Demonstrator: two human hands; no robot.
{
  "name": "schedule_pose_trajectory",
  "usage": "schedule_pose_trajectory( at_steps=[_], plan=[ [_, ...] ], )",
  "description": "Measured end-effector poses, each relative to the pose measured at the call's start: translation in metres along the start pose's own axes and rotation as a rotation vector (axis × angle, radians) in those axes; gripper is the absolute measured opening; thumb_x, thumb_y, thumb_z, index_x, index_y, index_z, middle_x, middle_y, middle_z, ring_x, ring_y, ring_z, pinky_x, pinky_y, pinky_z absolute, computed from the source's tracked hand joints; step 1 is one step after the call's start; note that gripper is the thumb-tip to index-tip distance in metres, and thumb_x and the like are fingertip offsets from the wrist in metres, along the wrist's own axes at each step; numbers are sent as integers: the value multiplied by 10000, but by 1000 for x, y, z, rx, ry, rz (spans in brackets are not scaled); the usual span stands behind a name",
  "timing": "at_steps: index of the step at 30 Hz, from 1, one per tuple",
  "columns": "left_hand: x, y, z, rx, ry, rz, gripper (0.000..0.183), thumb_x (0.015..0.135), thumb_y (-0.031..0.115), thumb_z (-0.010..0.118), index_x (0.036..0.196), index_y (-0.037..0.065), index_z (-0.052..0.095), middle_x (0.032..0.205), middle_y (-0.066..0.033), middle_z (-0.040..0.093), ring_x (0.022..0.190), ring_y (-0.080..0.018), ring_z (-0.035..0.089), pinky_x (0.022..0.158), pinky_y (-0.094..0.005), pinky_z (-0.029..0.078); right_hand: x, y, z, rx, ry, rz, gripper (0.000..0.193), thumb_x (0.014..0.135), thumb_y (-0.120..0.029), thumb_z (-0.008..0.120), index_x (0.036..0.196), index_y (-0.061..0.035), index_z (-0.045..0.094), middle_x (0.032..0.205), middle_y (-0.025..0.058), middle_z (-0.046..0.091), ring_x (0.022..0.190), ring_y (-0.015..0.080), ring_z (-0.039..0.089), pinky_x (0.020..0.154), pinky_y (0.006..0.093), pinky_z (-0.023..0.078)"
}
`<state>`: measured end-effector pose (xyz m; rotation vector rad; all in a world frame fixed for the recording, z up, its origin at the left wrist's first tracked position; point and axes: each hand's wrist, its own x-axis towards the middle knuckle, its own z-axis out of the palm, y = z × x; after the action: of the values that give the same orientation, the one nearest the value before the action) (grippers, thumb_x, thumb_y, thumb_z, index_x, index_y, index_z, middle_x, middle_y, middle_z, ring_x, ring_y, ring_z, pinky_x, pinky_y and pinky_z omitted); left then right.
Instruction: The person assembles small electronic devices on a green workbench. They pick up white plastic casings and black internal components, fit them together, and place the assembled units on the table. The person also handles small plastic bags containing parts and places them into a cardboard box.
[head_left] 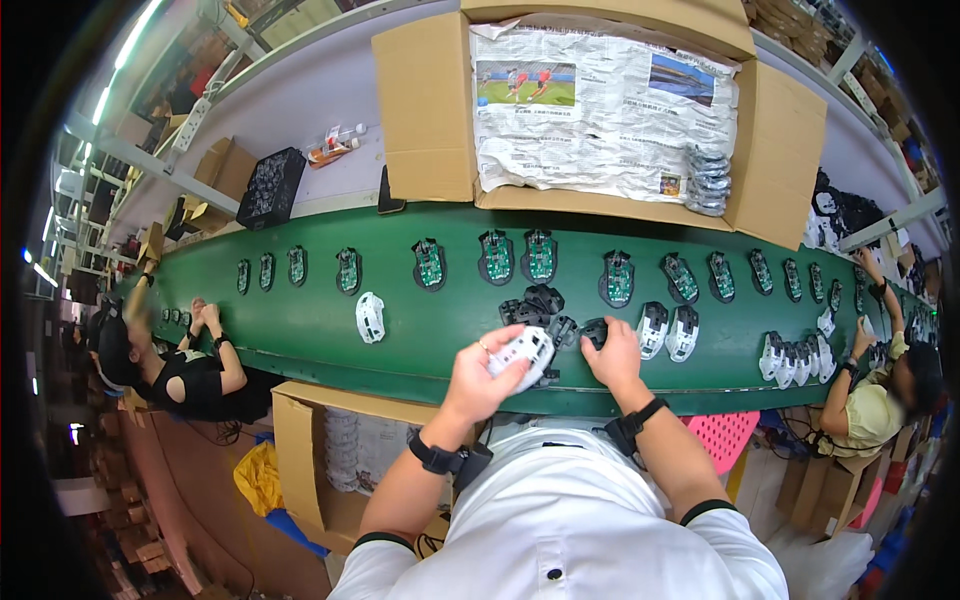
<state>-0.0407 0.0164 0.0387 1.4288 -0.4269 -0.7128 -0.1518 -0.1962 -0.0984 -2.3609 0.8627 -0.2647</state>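
My left hand (482, 378) grips a white computer-mouse shell (526, 352), tilted above the front part of the green bench. Just to its right, my right hand (614, 356) has its fingers closed round a small black plastic part (595, 331). Between and beyond the hands lies a loose pile of black plastic parts (533, 303), partly hidden by the white shell. Two white mouse shells (653, 330) stand side by side right of my right hand. Another white shell (370, 318) lies alone to the left.
Mouse bases with green circuit boards (496, 258) form a row along the green bench (450, 330). Beyond it stands a newspaper-lined carton (425, 130). White shells (797, 360) cluster at right. Co-workers sit at left (190, 370) and right (880, 400); another carton (298, 450) is below the bench.
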Motion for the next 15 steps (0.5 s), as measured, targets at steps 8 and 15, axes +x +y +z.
schedule_pose_trajectory(
  at_steps=[8,15],
  plan=[
    [-13,18,36,72,5,90,412,915,67,701,1294,-55,595,1101,-105,723,939,-109,666,822,-279,551,-31,-81,-118,783,-127,-597,661,771,-171,761,1362,33,544,1388,232,574,1266,387,568,1073,450,437],
    [-11,28,48,410,62,266,459,838,141,786,1229,-51,639,982,-144,754,822,-144,723,736,-295,574,-32,-88,-119,560,-74,-642,656,748,-167,840,1312,40,577,1376,231,583,1240,400,582,1055,439,460]
  ],
)
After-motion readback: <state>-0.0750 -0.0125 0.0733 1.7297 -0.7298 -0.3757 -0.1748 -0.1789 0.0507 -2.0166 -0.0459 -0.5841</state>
